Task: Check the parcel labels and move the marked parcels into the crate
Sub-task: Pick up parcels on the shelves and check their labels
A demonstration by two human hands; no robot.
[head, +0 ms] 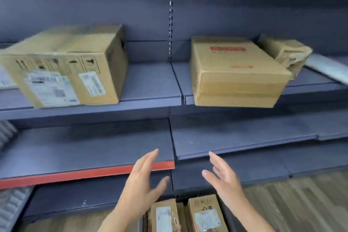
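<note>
We raise our left hand (140,179) and right hand (224,177), both released and empty, below the brown cardboard parcel (237,73) overhanging the blue metal shelf's (150,81) front edge.

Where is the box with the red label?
The box with the red label sits on the upper shelf, right side, beside a crumpled parcel.

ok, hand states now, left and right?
Left hand: open, fingers straight, holding nothing.
Right hand: open, fingers straight, holding nothing.

Left grip (140,181), right grip (224,177) raised, palms facing, fingers straight.
</note>
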